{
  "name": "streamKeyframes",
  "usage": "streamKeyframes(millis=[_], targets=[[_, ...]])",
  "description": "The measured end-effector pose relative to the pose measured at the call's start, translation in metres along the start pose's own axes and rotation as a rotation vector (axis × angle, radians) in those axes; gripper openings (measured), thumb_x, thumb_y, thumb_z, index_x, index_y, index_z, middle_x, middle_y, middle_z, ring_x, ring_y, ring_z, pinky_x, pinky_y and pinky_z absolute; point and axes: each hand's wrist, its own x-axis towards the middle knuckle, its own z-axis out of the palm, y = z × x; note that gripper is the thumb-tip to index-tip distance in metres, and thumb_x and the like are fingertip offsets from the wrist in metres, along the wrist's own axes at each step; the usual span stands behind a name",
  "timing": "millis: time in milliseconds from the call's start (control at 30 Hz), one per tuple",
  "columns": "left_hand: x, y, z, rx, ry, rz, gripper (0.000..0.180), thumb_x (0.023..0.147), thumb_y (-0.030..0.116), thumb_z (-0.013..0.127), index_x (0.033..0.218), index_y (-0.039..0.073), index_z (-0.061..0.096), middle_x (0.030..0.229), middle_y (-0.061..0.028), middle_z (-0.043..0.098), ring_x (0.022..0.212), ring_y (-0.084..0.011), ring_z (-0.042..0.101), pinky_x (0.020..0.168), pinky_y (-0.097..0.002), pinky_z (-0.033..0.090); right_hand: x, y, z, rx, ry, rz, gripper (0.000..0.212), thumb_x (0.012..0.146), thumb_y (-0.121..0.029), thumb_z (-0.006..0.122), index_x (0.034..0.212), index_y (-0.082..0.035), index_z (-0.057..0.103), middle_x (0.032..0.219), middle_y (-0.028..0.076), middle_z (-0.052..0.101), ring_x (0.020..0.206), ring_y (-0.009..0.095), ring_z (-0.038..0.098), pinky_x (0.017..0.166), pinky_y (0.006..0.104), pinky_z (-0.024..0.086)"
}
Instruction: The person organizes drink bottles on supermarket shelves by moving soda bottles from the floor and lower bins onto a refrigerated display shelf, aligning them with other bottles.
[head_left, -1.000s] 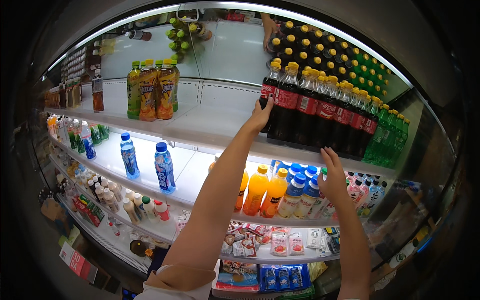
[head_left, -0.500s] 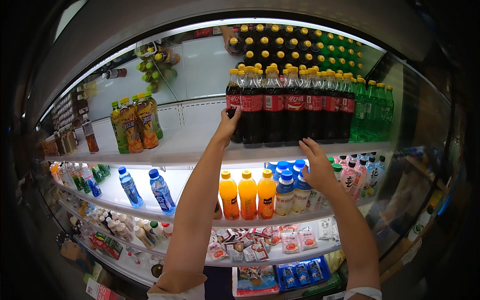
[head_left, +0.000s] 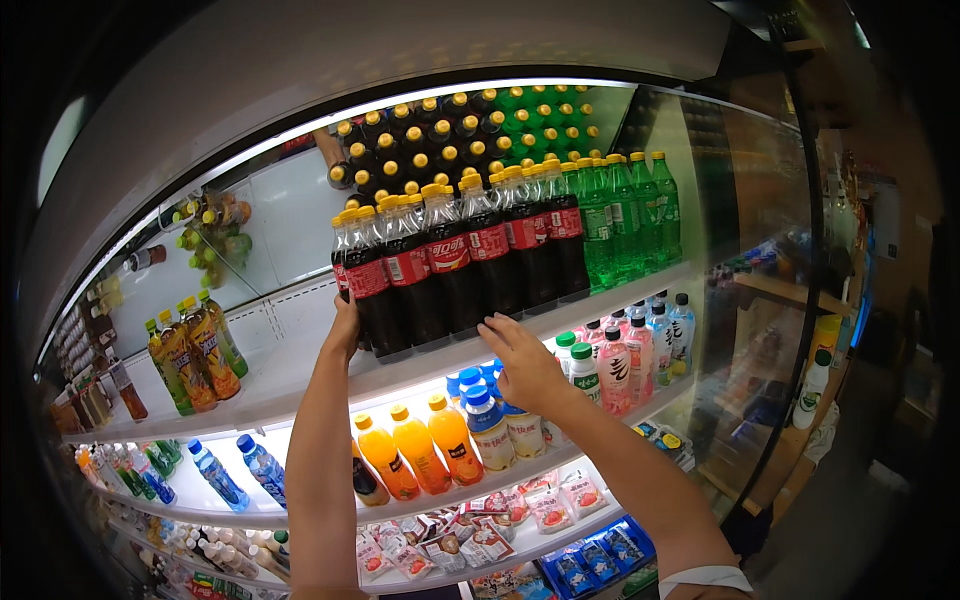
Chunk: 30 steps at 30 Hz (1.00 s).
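Note:
Dark cola bottles (head_left: 448, 255) with red labels and yellow caps stand packed together in rows on the upper shelf. At the left end of the front row, my left hand (head_left: 345, 325) is closed against the side of the outermost bottle, its fingers partly hidden by it. My right hand (head_left: 525, 365) is open, with fingers stretched toward the shelf's front edge below the middle of the row. Nothing shows in its grasp. Green bottles (head_left: 625, 225) with yellow caps adjoin the cola on the right.
Yellow-labelled drink bottles (head_left: 205, 350) stand farther left on the upper shelf (head_left: 290, 370). Below are orange juice bottles (head_left: 412, 450), blue-capped bottles (head_left: 488, 430), pink-labelled bottles (head_left: 613, 370) and blue drink bottles (head_left: 218, 475). Small packets (head_left: 485, 540) lie lower down. A glass side panel (head_left: 745, 290) bounds the right.
The view has swung right and tilted, so the shelves sit farther left and slanted. Both hands remain by the cola row, the left at its end and the right near the shelf edge.

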Motion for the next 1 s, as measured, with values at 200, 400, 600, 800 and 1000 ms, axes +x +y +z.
streamKeyframes(millis=[200,400,600,800,1000], targets=[[0.009,-0.004,0.005,-0.167,-0.112,-0.074,0.067,0.093,0.059,0.035,0.134,0.008,0.041,0.131,-0.014,0.049,0.121,-0.0297,0.045,0.101,-0.0444,0.037,-0.002,0.006,0.005,0.01,0.028,-0.017,0.061,0.068,0.001,0.057,0.129,0.004,0.049,0.135,0.019,0.047,0.13,0.034,0.04,0.108,0.0412,0.035],[0.018,-0.009,-0.002,-0.039,-0.183,-0.169,0.083,0.089,0.072,0.026,0.146,0.012,0.027,0.151,-0.0124,0.028,0.137,-0.032,0.026,0.111,-0.0475,0.023,-0.006,0.009,0.004,0.003,0.049,-0.031,0.059,0.069,0.001,0.056,0.128,0.005,0.049,0.135,0.019,0.046,0.13,0.034,0.04,0.109,0.0427,0.033],[0.031,-0.02,-0.022,0.059,-0.138,-0.182,0.089,0.082,0.079,0.032,0.146,0.017,0.028,0.148,-0.0109,0.033,0.136,-0.0322,0.029,0.106,-0.0512,0.028,-0.005,0.007,0.01,0.019,0.064,-0.043,0.059,0.07,0.0,0.058,0.128,0.005,0.049,0.134,0.018,0.046,0.131,0.033,0.039,0.108,0.0436,0.034],[0.017,-0.01,-0.016,0.027,-0.205,-0.098,0.087,0.081,0.079,0.034,0.143,0.019,0.023,0.145,-0.0111,0.035,0.132,-0.0317,0.033,0.104,-0.0501,0.031,-0.005,0.01,0.009,0.006,0.067,-0.04,0.059,0.07,0.0,0.058,0.128,0.004,0.049,0.134,0.018,0.046,0.131,0.033,0.039,0.108,0.0439,0.034],[0.016,-0.01,-0.02,0.075,-0.135,-0.118,0.089,0.08,0.08,0.038,0.145,0.02,0.028,0.145,-0.0081,0.038,0.133,-0.0308,0.033,0.103,-0.0518,0.032,-0.004,0.004,0.012,0.004,0.065,-0.031,0.057,0.072,0.001,0.055,0.129,0.004,0.048,0.134,0.018,0.046,0.131,0.033,0.039,0.108,0.0447,0.033]])
